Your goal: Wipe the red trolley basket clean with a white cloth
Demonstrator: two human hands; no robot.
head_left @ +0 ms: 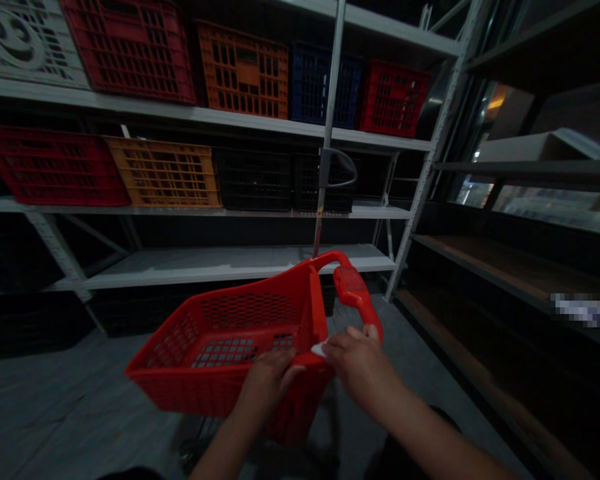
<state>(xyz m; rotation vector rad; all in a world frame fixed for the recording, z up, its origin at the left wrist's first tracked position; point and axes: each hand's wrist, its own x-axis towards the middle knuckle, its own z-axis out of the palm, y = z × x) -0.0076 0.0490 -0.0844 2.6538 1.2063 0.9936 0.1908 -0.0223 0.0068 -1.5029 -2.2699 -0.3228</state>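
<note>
A red plastic shopping cart (pixel 220 387) with perforated sides stands side-on in front of me. My left hand (pixel 273 377) rests over its near rim, the fingers curled to the inside and the thumb lying along the edge. Just right of it, my right hand (pixel 357 357) presses at the rear corner of the rim, close to the red push handle (pixel 353 287). A bit of white cloth or tissue (pixel 319 349) sticks out from under the right fingers; most of it is hidden. Nothing is visible in the basket.
Behind the cart, a white metal rack (pixel 260 267) holds crates, among them an orange crate (pixel 245 70) and a yellow crate (pixel 165 173). A metal pole (pixel 330 100) with a grey loop handle rises beyond the cart. Dark wooden shelves (pixel 505 267) line the right side.
</note>
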